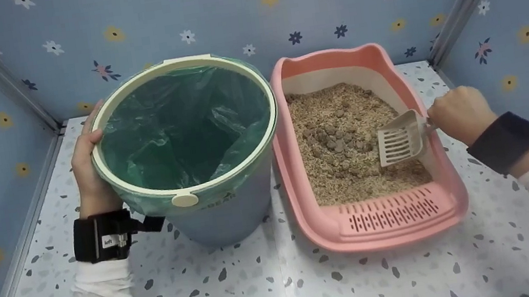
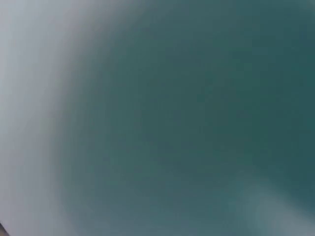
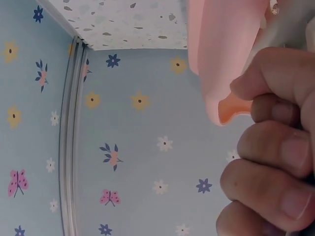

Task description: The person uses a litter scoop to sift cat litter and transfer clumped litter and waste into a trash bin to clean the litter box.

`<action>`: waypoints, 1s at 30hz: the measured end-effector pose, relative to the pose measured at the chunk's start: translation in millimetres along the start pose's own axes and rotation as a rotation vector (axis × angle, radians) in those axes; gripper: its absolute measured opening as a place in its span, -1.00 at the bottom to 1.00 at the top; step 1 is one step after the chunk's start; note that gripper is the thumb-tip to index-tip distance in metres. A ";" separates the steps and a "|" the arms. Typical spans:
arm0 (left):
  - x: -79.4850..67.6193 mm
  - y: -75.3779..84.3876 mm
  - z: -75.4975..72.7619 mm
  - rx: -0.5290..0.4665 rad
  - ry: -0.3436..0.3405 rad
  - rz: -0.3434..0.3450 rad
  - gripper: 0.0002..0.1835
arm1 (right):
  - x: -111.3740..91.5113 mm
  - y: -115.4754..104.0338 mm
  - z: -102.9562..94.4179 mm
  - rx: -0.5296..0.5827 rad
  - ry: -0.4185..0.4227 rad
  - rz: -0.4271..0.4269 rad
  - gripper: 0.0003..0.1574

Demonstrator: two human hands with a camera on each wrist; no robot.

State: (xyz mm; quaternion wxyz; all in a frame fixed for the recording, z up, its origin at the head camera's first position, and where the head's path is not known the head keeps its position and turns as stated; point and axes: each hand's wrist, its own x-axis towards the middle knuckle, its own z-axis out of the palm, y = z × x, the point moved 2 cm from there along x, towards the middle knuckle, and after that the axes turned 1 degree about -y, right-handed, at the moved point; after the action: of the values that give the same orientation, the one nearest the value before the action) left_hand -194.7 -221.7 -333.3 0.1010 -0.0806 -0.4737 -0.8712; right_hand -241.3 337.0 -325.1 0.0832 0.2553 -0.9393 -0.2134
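In the head view my left hand (image 1: 89,168) rests against the outer left side of a trash bin (image 1: 223,221), its thumb at the cream rim and its fingers extended along the wall. A green plastic bag (image 1: 179,129) lines the bin. My right hand (image 1: 461,113) grips the handle of a beige slotted litter scoop (image 1: 400,139). The scoop is tilted over the right side of a pink litter box (image 1: 318,221), close over the litter (image 1: 367,103). Several brown clumps (image 1: 338,140) lie in the middle. In the right wrist view the fingers (image 3: 275,177) are curled.
The bin stands right beside the litter box's left wall, on a speckled white surface (image 1: 244,296). Blue flowered panels (image 1: 246,16) rise at the back and both sides. The left wrist view is a green and grey blur.
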 end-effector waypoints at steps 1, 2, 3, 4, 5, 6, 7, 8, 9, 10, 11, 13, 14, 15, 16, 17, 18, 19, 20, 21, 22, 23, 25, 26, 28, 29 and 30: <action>0.0 0.2 -0.2 0.019 -0.004 -0.001 -0.45 | 1.0 -1.4 1.3 -0.003 -0.012 0.003 -0.64; 0.0 0.3 -0.5 0.038 -0.006 -0.003 -0.45 | 1.8 -2.8 2.7 -0.004 -0.023 0.009 -0.64; 0.0 0.4 -0.6 0.051 -0.010 -0.005 -0.45 | 2.4 -4.2 4.2 -0.004 -0.035 0.016 -0.65; -0.1 0.6 -0.7 0.068 -0.014 -0.007 -0.45 | 2.9 -5.4 5.6 -0.004 -0.042 0.020 -0.66; -0.2 0.7 -0.8 0.084 -0.018 -0.008 -0.45 | 3.4 -6.6 7.2 0.004 -0.039 0.024 -0.65; -0.3 0.9 -1.1 0.099 -0.020 -0.009 -0.45 | 4.0 -7.7 8.8 0.006 -0.038 0.027 -0.63; -0.3 1.2 -1.4 0.107 -0.022 -0.011 -0.45 | 4.6 -9.0 10.4 0.010 -0.033 0.029 -0.61; -0.2 1.3 -1.8 0.114 -0.026 -0.013 -0.45 | 5.4 -10.3 11.9 0.018 -0.027 0.034 -0.58; -0.1 1.4 -2.2 0.117 -0.030 -0.014 -0.45 | 6.2 -11.8 13.1 0.019 -0.019 0.034 -0.54; 0.0 1.6 -2.6 0.119 -0.034 -0.015 -0.45 | 7.1 -13.5 14.4 0.015 -0.002 0.031 -0.49; 0.2 1.7 -3.2 0.118 -0.038 -0.017 -0.45 | 8.2 -15.5 15.5 0.013 0.009 0.029 -0.45; 0.3 2.1 -4.1 0.117 -0.045 -0.018 -0.45 | 10.4 -19.8 17.5 0.003 0.025 0.026 -0.41; 0.3 2.4 -4.4 0.117 -0.048 -0.018 -0.44 | 11.7 -22.2 18.5 -0.002 0.037 0.023 -0.39; 0.2 2.6 -4.6 0.115 -0.048 -0.019 -0.44 | 13.0 -24.7 19.4 -0.012 0.050 0.018 -0.38; 0.3 2.6 -4.5 0.113 -0.049 -0.020 -0.44 | 13.8 -26.7 20.6 -0.017 0.062 0.019 -0.38; 0.2 2.6 -4.2 0.117 -0.049 -0.020 -0.44 | 14.5 -29.1 21.3 -0.021 0.071 0.018 -0.37; 0.2 2.4 -4.0 0.119 -0.051 -0.019 -0.44 | 15.2 -31.1 22.1 -0.030 0.083 0.018 -0.36; 0.0 2.6 -3.6 0.121 -0.052 -0.019 -0.44 | 15.9 -33.2 22.8 -0.040 0.093 0.016 -0.35; -0.2 2.7 -3.4 0.126 -0.053 -0.016 -0.44 | 16.7 -34.9 23.4 -0.052 0.098 0.017 -0.35; -0.3 2.7 -3.4 0.127 -0.055 -0.015 -0.44 | 17.4 -36.5 23.7 -0.061 0.098 0.018 -0.35; -0.4 2.7 -3.4 0.129 -0.055 -0.012 -0.44 | 18.2 -38.0 24.1 -0.067 0.093 0.019 -0.36; -0.4 2.7 -3.5 0.133 -0.057 -0.009 -0.44 | 19.3 -39.3 24.9 -0.061 0.089 0.023 -0.37; -0.6 2.8 -3.8 0.128 -0.059 -0.007 -0.44 | 21.3 -41.1 26.2 -0.039 0.077 0.029 -0.42; -0.8 2.8 -3.9 0.128 -0.060 -0.007 -0.44 | 22.6 -42.2 27.0 -0.025 0.070 0.036 -0.44; -1.0 2.9 -3.8 0.126 -0.063 -0.010 -0.44 | 25.0 -44.4 28.8 -0.005 0.050 0.047 -0.48; -1.2 2.9 -3.4 0.129 -0.063 -0.012 -0.44 | 26.4 -45.4 29.7 0.010 0.042 0.056 -0.51; -1.4 3.0 -3.3 0.129 -0.064 -0.014 -0.44 | 27.6 -46.8 30.3 0.021 0.039 0.063 -0.54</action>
State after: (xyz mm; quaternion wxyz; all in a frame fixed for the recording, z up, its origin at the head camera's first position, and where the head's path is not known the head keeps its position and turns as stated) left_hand -192.7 -225.9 -332.9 0.0847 -0.0984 -0.5322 -0.8366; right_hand -252.2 297.2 -371.7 0.1053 0.2306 -0.9473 -0.1956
